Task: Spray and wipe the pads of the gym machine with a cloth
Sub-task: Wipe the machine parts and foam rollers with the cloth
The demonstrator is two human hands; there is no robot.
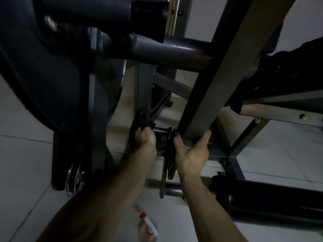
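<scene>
I look down into a dim grey gym machine. My left hand [145, 139] grips a dark cloth [146, 124] and presses it against a low black part of the machine near a short black bar [160, 133]. My right hand [192, 151] curls around the bottom end of a slanted square steel beam [209, 88]. A clear spray bottle [147, 227] with a red-and-white nozzle lies on the floor between my forearms. A black roller pad [272, 205] lies low at the right. Another black pad [297, 67] sits at the upper right.
A large dark cover [43, 75] fills the left, with chromed pulley wheels [75, 177] beneath it. Thick grey tubes [166, 51] cross overhead. Steel frame legs [234, 161] stand on a pale tiled floor [22, 163]. The space around my hands is tight.
</scene>
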